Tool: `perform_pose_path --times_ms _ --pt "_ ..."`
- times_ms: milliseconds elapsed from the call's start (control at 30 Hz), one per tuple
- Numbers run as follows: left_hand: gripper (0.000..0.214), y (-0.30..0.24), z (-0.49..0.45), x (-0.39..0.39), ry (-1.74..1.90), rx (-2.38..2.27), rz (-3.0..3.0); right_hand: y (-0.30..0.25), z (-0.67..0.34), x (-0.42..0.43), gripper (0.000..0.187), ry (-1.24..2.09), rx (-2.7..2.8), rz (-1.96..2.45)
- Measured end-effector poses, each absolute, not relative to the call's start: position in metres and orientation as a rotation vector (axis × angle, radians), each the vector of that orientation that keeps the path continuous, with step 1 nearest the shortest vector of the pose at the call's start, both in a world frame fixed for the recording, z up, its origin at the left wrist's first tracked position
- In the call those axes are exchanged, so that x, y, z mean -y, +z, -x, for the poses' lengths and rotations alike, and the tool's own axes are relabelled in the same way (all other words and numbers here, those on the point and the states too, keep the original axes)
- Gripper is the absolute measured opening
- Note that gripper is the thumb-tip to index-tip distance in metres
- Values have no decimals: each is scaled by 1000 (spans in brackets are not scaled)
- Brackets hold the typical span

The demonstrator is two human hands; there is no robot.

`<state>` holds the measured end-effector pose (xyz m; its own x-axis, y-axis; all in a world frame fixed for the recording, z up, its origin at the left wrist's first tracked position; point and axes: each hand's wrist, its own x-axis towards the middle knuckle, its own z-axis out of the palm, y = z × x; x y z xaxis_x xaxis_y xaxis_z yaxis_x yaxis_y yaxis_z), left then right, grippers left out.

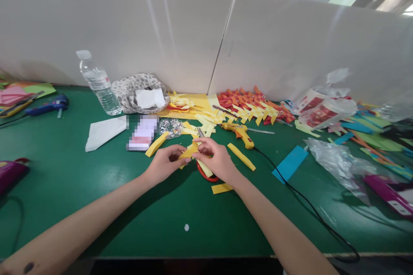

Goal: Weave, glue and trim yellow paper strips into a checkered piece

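Observation:
Between my two hands is a folded yellow paper strip. My left hand pinches its lower left side, and my right hand grips its upper right end with bent fingers. Beneath them lie red-handled scissors, partly covered by a pale yellow strip and my right hand. Loose yellow strips rest around my hands: one on the left, one on the right, and a short one by my right wrist. Just beyond is a yellow glue gun.
At the back, red and yellow folded paper pieces are heaped beside a patterned cloth bag and a water bottle. A phone lies left of a dish of googly eyes. The glue gun's black cord crosses the right side.

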<state>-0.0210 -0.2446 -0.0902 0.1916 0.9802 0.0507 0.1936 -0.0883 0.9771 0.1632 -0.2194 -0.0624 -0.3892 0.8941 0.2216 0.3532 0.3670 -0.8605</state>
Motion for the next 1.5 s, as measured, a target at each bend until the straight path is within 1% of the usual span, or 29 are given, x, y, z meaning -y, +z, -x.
perform_pose_path --times_ms 133,200,400,533,733,867,933,1067,1200,1267,1367,1400,1500 --pt "24 -88 21 242 1105 -1113 -1324 -61 -167 215 26 762 1843 1177" --pt "25 -86 21 242 1138 -1106 -1280 -60 -167 216 26 712 1864 1194" --pt "32 -90 18 248 977 -1069 -1425 -62 -158 230 22 767 2028 1080" --pt "32 -90 18 249 990 -1078 -1461 -66 -150 236 18 711 2081 1032" --pt "27 -87 20 245 1117 -1070 -1339 -67 -151 236 26 663 2123 986" --pt "29 -85 24 240 1285 -1108 -1168 -62 -160 232 37 420 2182 1076" --pt "31 -84 27 238 1390 -1154 -1080 -61 -166 227 38 320 2196 1119" --pt "36 -84 30 236 1500 -1171 -1013 -60 -177 215 28 183 2180 1267" --pt "36 -84 28 236 1472 -1160 -1011 -53 -190 204 22 84 2021 1373" --pt "35 -83 27 237 1448 -1161 -1010 -46 -198 200 20 17 1963 1502" --pt "33 -83 26 238 1429 -1157 -1022 -38 -212 194 9 -48 2034 1781" --pt "33 -83 26 238 1426 -1155 -1028 -36 -217 192 9 -39 2092 1883" --pt "31 -85 26 237 1426 -1157 -1044 -38 -232 189 27 64 2291 2025"
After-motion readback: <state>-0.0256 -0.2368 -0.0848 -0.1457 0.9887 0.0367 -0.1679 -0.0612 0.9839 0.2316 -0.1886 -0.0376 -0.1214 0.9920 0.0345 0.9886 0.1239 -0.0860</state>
